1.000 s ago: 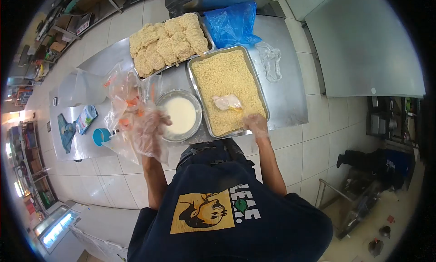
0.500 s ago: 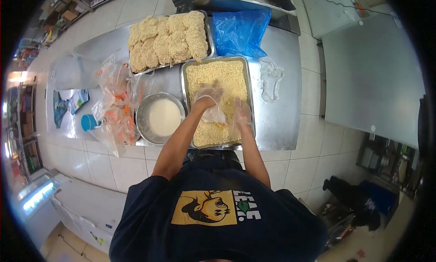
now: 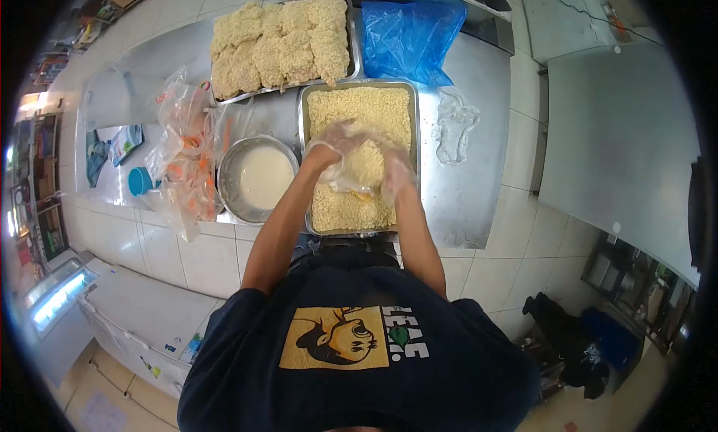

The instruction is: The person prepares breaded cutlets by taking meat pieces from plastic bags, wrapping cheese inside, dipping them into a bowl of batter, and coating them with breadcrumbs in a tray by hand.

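Note:
Both hands wear clear plastic gloves over a metal tray (image 3: pixel 413 125) of pale yellow crumbs. My left hand (image 3: pixel 336 146) is at the tray's left side, and my right hand (image 3: pixel 396 174) is at its right side. Between them a mound of crumbs (image 3: pixel 366 163) is cupped, blurred by motion. Under it a bit of the pale piece of meat (image 3: pixel 360 196) shows; the rest is hidden. To the left stands a metal bowl (image 3: pixel 224 179) of white liquid. Behind, another tray (image 3: pixel 354 43) holds several crumb-coated pieces (image 3: pixel 280 47).
Clear bags with orange marks (image 3: pixel 183 163) and a blue cup (image 3: pixel 140 181) lie on the left. A blue plastic bag (image 3: pixel 411 39) is behind the crumb tray; a crumpled clear bag (image 3: pixel 455 125) lies to its right. A dark-clothed person (image 3: pixel 568 342) is at the lower right.
My left hand has come from the clear bags to the crumb tray. My right hand has moved in beside it, and crumbs are now gathered up between both hands.

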`<state>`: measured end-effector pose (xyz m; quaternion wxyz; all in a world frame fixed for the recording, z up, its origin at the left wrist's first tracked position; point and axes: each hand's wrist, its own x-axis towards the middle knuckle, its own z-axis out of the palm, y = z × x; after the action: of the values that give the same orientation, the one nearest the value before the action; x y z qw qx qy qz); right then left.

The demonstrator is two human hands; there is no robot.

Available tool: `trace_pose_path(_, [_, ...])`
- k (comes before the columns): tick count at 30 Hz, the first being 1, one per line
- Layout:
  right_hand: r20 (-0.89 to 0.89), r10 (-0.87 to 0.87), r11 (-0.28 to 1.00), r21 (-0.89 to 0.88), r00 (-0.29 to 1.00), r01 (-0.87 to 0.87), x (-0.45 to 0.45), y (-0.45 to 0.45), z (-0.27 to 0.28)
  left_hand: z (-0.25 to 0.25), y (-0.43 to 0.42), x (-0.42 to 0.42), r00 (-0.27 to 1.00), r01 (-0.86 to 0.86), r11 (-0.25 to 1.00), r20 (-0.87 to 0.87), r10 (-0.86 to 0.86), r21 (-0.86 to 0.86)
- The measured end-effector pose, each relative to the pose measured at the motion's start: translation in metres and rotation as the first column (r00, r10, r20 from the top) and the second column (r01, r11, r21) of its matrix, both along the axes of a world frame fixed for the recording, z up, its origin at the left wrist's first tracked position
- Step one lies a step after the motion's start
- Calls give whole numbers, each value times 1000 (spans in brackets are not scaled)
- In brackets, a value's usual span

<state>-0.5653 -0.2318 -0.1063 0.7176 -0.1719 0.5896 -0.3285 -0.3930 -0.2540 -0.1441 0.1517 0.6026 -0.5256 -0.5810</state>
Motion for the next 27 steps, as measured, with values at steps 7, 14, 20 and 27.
trace_pose_path(7, [-742, 206, 740, -307, 637, -598, -11, 18, -22, 51, 17, 17, 911, 349, 932, 267, -313, -97])
trace_pose_path(14, [-926, 358, 641, 149, 122, -753, -15, -58, -20, -17, -38, 3, 644, 423, 873, 758, -102, -242])
trace_pose_path(20, [-528, 360, 907, 7, 769, -420, -12, -39, -76, -74, -23, -25, 723, 440, 881, 650, -234, -173])
trace_pose_path(27, [-208, 311, 940, 210, 927, -268, -9, -38, -57, -48, -5, -21, 983, -155, 964, 64, 173, -218])
